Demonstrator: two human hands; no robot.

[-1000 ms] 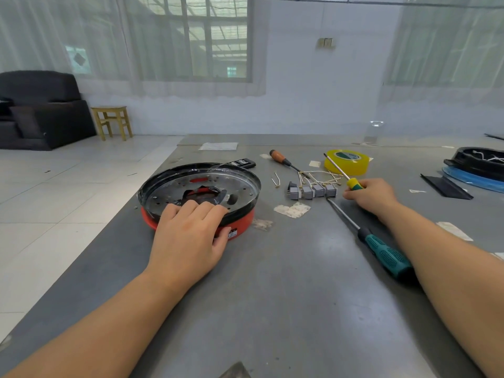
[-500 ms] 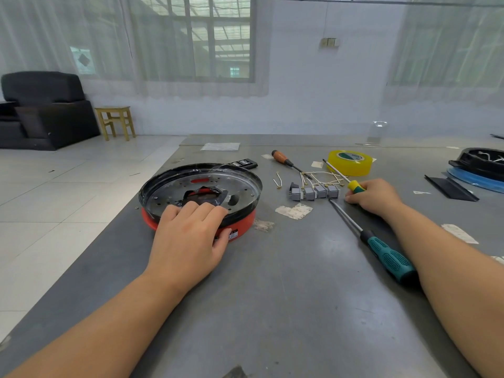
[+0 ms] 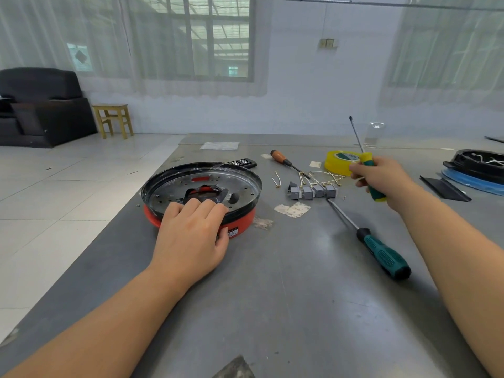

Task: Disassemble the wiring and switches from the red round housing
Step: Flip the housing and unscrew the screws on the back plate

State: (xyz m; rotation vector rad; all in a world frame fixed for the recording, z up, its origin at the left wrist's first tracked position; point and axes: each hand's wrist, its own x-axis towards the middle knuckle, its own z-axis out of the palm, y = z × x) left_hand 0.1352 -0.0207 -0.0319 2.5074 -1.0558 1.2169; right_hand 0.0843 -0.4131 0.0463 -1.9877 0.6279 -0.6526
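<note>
The red round housing (image 3: 240,223) was seen standing on the grey worktop (image 3: 300,296), towards its left edge, with a black rim and a perforated metal plate on top. It was steadied by the left hand (image 3: 191,236), whose fingers were curled over the near rim while the thumb was pressed against the red wall. A slim yellow-and-green screwdriver (image 3: 366,170) was gripped in the right hand (image 3: 381,181) and held clear of the worktop, its tip pointed upward.

A row of grey switches (image 3: 312,191) with pale wiring (image 3: 321,177) was laid out just to the right of the housing, apart from it.

The housing was judged to be rigid and fairly light, likely to slide or turn on the smooth metal surface unless held down at the rim, as it was. The jagged opening in the plate (image 3: 203,195) was judged sharp at its edges and best avoided by fingers. Any wires left inside were expected to be thin and easily torn, so they would best be taken at the terminals rather than pulled mid-length. Whether any remained inside could not be told.
</note>
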